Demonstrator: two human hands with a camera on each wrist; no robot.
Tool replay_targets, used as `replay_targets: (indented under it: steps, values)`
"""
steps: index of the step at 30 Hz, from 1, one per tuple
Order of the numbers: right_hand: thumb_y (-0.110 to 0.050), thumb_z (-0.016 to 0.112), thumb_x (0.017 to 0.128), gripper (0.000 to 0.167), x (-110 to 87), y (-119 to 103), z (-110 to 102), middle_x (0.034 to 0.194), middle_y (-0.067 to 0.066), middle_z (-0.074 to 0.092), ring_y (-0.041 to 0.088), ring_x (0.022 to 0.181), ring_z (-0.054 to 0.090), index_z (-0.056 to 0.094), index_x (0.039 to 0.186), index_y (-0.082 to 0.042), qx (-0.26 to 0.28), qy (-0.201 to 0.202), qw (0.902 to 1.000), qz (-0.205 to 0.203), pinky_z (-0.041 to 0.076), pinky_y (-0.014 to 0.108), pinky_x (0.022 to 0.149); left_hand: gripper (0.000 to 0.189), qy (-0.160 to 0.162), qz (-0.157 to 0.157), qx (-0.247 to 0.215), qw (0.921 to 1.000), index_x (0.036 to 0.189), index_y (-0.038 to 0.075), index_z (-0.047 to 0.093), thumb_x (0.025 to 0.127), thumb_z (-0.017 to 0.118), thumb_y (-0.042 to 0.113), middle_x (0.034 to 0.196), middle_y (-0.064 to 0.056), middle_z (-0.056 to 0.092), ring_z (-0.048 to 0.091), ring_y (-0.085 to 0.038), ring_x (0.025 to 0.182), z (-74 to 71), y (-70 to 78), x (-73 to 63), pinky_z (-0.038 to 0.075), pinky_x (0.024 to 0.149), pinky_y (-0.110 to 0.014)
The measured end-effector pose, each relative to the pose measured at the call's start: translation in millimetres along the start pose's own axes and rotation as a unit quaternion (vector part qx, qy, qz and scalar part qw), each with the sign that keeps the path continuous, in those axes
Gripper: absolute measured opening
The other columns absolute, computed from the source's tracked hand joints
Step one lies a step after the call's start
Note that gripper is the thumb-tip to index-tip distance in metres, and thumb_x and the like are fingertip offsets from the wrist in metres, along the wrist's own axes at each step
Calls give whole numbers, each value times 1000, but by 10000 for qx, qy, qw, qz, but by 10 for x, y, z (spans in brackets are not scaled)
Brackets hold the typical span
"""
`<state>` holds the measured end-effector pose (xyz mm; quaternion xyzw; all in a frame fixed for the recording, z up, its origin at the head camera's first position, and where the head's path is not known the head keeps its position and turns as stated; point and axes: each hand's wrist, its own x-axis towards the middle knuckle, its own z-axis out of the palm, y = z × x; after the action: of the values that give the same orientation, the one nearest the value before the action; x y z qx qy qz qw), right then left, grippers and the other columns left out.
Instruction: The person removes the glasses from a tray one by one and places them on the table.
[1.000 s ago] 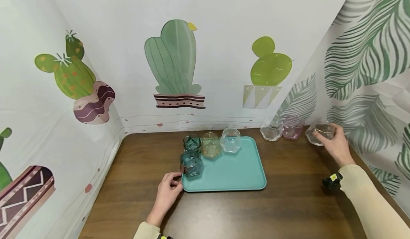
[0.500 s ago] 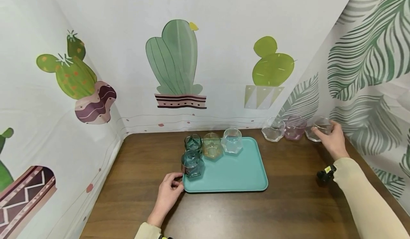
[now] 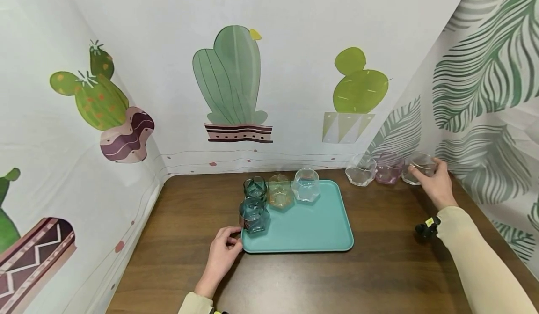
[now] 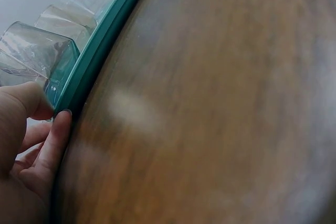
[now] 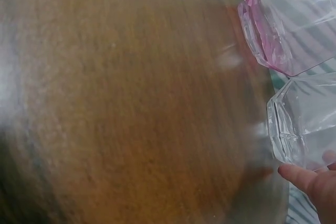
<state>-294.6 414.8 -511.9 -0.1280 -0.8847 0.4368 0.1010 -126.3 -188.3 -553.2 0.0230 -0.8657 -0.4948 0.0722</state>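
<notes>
Over the table's back right corner, my right hand (image 3: 438, 186) grips a clear faceted glass (image 3: 417, 168) between thumb and fingers. To its left stand a pink glass (image 3: 389, 170) and another clear glass (image 3: 360, 172), all in a row by the wall. In the right wrist view the held glass (image 5: 304, 121) sits close beside the pink one (image 5: 273, 30). My left hand (image 3: 221, 254) pinches the front left edge of a turquoise tray (image 3: 307, 230); the left wrist view has its fingertips (image 4: 62, 121) at the tray's rim.
Along the tray's left and back stand a blue-grey glass (image 3: 254, 216), a dark green glass (image 3: 255, 190), an amber glass (image 3: 280, 193) and a clear glass (image 3: 306, 187). A white cactus-print cloth (image 3: 294, 94) covers the walls behind the wooden table (image 3: 328, 281).
My right hand has moved slightly back and left with the clear glass, bringing it up beside the pink one. My left hand stays at the tray's edge.
</notes>
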Motion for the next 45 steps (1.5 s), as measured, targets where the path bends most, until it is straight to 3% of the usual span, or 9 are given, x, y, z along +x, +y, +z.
replay_targets:
  steps: [7,21,27,30,33,37,39,42,45]
  values:
    - [-48,58,99,97,-19,1,-18,159,41,25,56,136,37,6,163,2,-32,-179,9998,-9,34,67,103,31,8,-38,34,10000,116,4,74,86,67,-1,117,-12,65,64,-8,80,2,8,-2,55,68,-21]
    - [-43,58,101,97,-113,102,10,156,45,25,61,141,33,1,160,7,307,-157,9993,113,34,64,112,30,19,9,-76,10000,116,3,73,87,67,-2,118,-13,65,65,-7,81,3,0,2,56,68,-21]
    - [-41,59,101,94,-248,98,5,154,44,30,60,140,38,6,159,10,222,98,9995,192,35,64,112,30,16,34,-65,10000,116,4,73,87,68,-1,117,-13,65,65,-8,81,3,-5,5,56,68,-21]
    - [-40,59,100,89,-318,79,6,153,41,35,56,139,41,13,159,9,172,291,9991,244,38,58,113,30,-11,6,-57,10000,117,4,73,88,68,-1,118,-13,65,65,-9,82,6,-6,3,56,68,-21]
    - [-39,60,101,84,-384,70,16,150,37,43,50,135,48,20,159,6,72,424,9988,213,45,36,104,30,-35,-24,-58,10000,117,3,73,88,68,-1,119,-13,64,65,-10,82,3,-4,2,56,68,-21]
    - [-38,60,101,77,-483,63,20,146,32,50,32,121,58,28,157,5,-45,543,9985,98,40,15,84,30,-26,-16,-45,10000,117,3,73,88,68,-2,119,-14,64,65,-11,83,-2,-5,7,57,69,-22]
    - [-37,61,101,75,-530,61,19,144,31,52,14,110,59,31,155,5,-34,567,9984,20,38,11,80,30,-25,-26,-37,10000,117,3,73,88,68,-2,119,-14,64,65,-12,83,-4,-6,9,57,69,-22]
    - [-35,63,100,72,-608,56,24,141,31,55,-9,95,47,35,152,6,11,611,9980,-141,36,7,77,30,-42,-53,-37,10000,117,3,73,88,68,-1,119,-14,64,65,-12,83,-5,-7,8,56,69,-22]
    - [-33,63,100,69,-692,42,35,139,32,56,-17,91,41,38,150,7,60,612,9977,-291,35,4,76,30,-50,-52,-24,10000,117,3,73,88,68,-1,119,-14,64,65,-12,83,-7,-7,7,56,69,-22]
